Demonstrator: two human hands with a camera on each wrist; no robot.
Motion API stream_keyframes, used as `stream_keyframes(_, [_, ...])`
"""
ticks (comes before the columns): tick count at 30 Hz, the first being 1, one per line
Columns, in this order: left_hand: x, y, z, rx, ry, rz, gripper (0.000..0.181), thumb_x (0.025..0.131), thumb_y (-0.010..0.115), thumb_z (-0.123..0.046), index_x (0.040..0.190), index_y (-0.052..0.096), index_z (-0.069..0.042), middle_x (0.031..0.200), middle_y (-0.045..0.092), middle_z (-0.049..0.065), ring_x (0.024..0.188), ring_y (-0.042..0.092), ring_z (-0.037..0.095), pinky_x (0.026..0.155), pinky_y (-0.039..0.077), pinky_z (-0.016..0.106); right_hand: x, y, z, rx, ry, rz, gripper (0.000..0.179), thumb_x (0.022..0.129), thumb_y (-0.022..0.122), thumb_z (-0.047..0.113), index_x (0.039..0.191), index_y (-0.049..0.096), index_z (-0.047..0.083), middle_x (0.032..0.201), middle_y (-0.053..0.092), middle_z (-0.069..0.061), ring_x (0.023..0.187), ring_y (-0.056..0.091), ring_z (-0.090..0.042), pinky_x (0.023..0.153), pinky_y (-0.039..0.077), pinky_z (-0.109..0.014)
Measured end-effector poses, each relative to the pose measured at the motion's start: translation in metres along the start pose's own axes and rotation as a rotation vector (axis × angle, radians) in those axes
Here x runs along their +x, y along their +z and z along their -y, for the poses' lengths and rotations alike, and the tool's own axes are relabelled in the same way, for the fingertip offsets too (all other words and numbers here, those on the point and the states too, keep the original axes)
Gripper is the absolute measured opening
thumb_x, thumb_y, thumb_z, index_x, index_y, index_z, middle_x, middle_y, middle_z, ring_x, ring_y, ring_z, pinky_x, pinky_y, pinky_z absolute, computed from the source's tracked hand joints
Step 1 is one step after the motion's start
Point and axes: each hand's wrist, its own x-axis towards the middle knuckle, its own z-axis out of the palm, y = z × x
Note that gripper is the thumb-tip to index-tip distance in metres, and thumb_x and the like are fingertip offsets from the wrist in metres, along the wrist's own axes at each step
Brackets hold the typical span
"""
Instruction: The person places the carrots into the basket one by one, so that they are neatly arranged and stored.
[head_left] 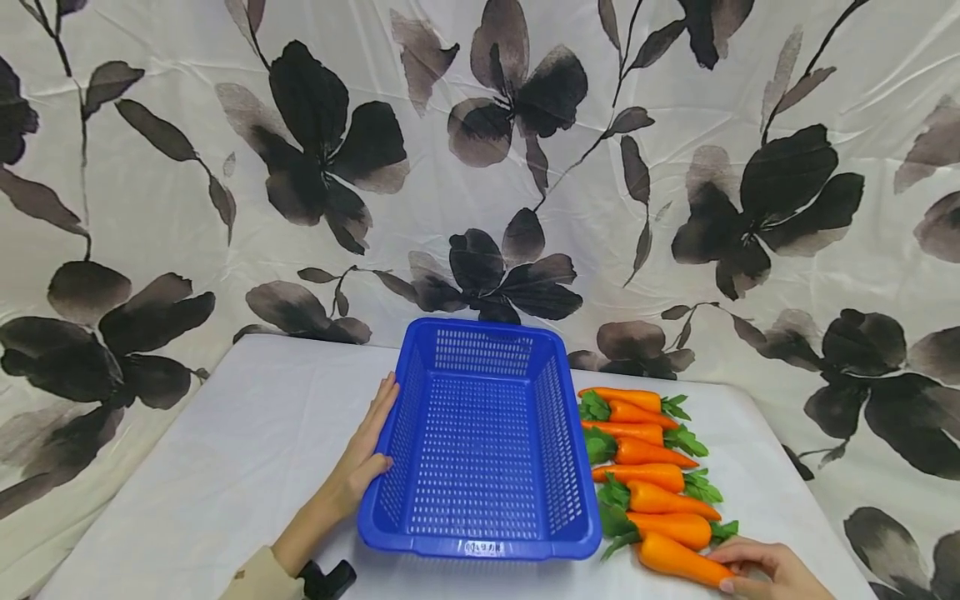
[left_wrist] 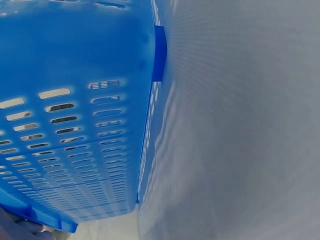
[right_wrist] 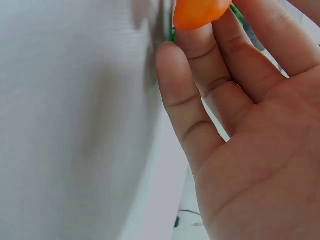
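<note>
Well apart in the head view, the left hand (head_left: 356, 471) lies with straight fingers along the left side of a blue basket (head_left: 480, 467), and the right hand (head_left: 768, 567) pinches the tip of the nearest carrot (head_left: 678, 560), end of a row of carrots (head_left: 648, 452) just right of the basket on a white table (head_left: 247, 433). The left wrist view shows the basket's slotted wall. In the right wrist view, the carrot's orange end touches the right hand's fingers (right_wrist: 200, 55)

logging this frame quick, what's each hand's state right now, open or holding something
Left hand: open, fingers straight, against the blue basket.
Right hand: closed, pinching the tip of the nearest carrot.
</note>
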Motion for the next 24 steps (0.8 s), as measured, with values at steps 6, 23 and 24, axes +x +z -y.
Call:
stream_keyframes(6, [0.0, 0.003, 0.0, -0.01, -0.01, -0.005, 0.094, 0.069, 0.04, -0.007, 0.159, 0.015, -0.004, 0.166, 0.005, 0.013, 0.152, -0.005, 0.033, 0.106, -0.002, 0.076, -0.004, -0.009, 0.012, -0.111, -0.091, -0.024, 0.028, 0.093, 0.065, 0.012, 0.115, 0.069, -0.005, 0.104, 0.068, 0.01, 0.086, 0.057, -0.005, 0.072, 0.048, -0.02])
stream_keyframes(23, [-0.001, 0.004, -0.001, -0.017, -0.012, -0.016, 0.093, 0.068, 0.04, -0.006, 0.158, 0.016, -0.002, 0.166, 0.006, 0.013, 0.152, -0.004, 0.032, 0.108, -0.001, 0.073, 0.01, -0.032, 0.068, -0.385, -0.381, -0.32, 0.024, 0.081, 0.075, 0.001, 0.103, 0.075, 0.01, 0.097, 0.07, 0.005, 0.083, 0.059, -0.008, 0.071, 0.045, -0.021])
stream_keyframes(24, [-0.001, 0.004, -0.001, -0.019, -0.013, -0.017, 0.093, 0.068, 0.04, -0.006, 0.158, 0.016, -0.002, 0.166, 0.006, 0.013, 0.152, -0.003, 0.032, 0.108, -0.001, 0.074, 0.011, -0.033, 0.073, -0.391, -0.39, -0.336, 0.025, 0.081, 0.075, 0.001, 0.103, 0.075, 0.011, 0.097, 0.07, 0.005, 0.083, 0.059, -0.009, 0.072, 0.046, -0.02])
